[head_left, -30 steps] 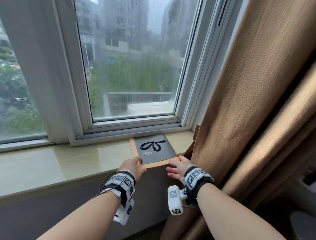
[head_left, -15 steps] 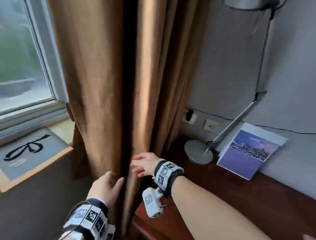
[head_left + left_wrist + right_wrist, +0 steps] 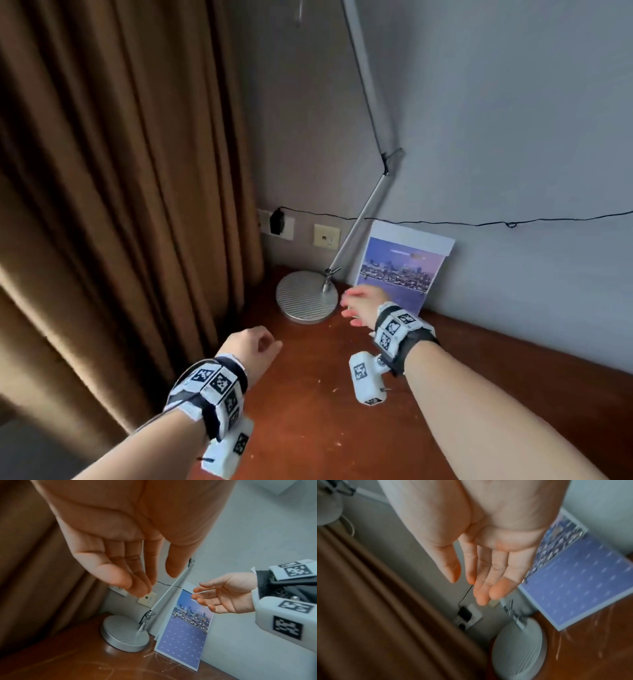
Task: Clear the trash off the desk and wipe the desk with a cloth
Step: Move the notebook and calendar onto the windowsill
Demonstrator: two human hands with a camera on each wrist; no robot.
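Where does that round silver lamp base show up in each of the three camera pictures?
Head: lamp base, centre, on the desk beside the curtain.
Left wrist: lamp base, lower middle, under the left hand.
Right wrist: lamp base, bottom right of centre, blurred.
Shared landmark: the blue calendar leaning against the wall, just right of the base.

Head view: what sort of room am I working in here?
Likely a hotel room or bedroom desk corner: a wooden desk against the wall, a desk lamp on it, a skyline brochure leaning by wall sockets, and a brown curtain beside.
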